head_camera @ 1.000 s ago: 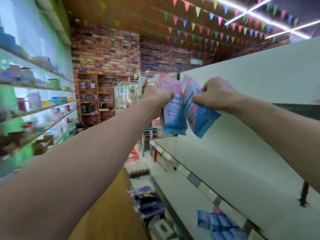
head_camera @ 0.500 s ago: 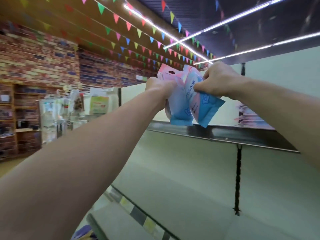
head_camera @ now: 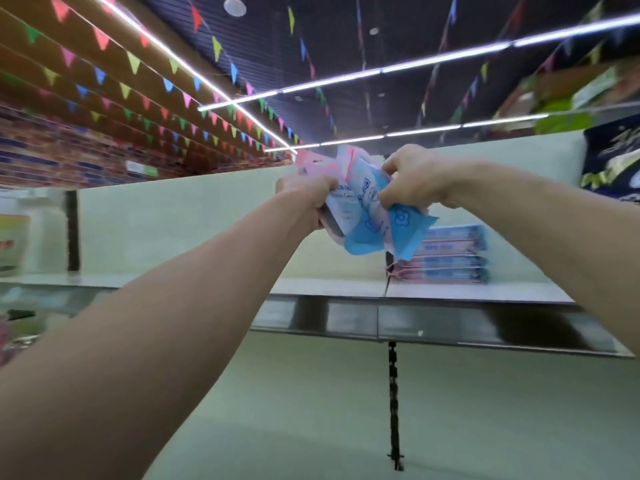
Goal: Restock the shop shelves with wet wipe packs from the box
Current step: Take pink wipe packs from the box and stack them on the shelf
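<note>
Both arms reach up to the top shelf (head_camera: 329, 287), where the left hand (head_camera: 306, 194) and right hand (head_camera: 415, 178) each curl their fingers round one bunch of pink-and-blue packs (head_camera: 367, 216), held in the air above the shelf's front edge. Behind the bunch, towards the shelf's right end, a stack (head_camera: 450, 254) of like packs lies flat. A dark bag (head_camera: 613, 161), blurred, shows at the far right.

Pale shelf (head_camera: 467, 293) carries stacked wipe packs (head_camera: 450, 254).
</note>
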